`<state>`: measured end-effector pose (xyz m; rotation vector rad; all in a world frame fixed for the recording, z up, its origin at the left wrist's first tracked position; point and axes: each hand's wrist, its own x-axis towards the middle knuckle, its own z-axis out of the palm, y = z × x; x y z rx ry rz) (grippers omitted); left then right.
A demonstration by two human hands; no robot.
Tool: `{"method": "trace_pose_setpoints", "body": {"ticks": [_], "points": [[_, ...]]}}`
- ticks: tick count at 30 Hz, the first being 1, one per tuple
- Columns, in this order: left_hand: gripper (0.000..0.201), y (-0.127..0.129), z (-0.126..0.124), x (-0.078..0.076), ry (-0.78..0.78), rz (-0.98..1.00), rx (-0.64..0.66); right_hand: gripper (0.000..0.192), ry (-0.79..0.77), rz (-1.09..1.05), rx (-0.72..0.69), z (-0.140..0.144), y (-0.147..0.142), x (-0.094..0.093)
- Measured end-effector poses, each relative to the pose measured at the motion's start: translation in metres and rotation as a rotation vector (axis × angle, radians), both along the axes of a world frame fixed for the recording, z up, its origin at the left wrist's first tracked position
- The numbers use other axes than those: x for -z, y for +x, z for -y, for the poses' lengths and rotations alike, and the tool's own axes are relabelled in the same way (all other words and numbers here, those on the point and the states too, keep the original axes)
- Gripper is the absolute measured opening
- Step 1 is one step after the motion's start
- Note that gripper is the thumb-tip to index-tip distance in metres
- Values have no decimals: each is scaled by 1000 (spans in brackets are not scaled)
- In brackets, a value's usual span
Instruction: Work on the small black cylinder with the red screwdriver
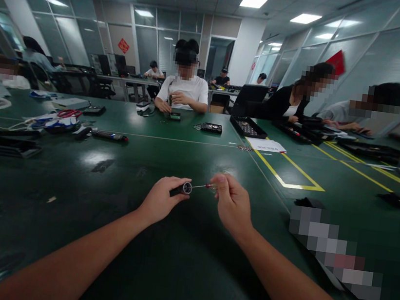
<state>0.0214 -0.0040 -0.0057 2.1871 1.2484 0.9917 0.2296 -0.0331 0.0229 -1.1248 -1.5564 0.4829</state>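
My left hand (161, 200) grips a short black screwdriver handle (183, 188) with a silver collar at its tip, held level above the dark green table (113, 192). My right hand (231, 204) pinches a thin metal bit (204, 186) with a red band, its point at the handle's collar. Both hands hover close together over the table's middle. Whether the bit sits inside the collar I cannot tell.
A black pen-like tool (109, 135), red scissors (69, 113) and cables lie far left. Black trays (248, 126) and a white paper (269, 145) sit beyond yellow floor-tape lines (292, 174). Several people work along the far and right sides. A pixelated object (334, 251) lies at right.
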Motion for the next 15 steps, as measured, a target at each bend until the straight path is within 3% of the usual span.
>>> {"method": "trace_pose_setpoints", "body": {"ticks": [5, 11, 15], "points": [[42, 0, 0, -2, -6, -9, 0, 21, 29, -15, -26, -1, 2, 3], [41, 2, 1, -3, 4, -19, -1, 26, -22, 34, 15, -1, 0, 1], [41, 0, 0, 0, -2, 5, 7, 30, -152, -179, 40, -11, -2, 5]]}}
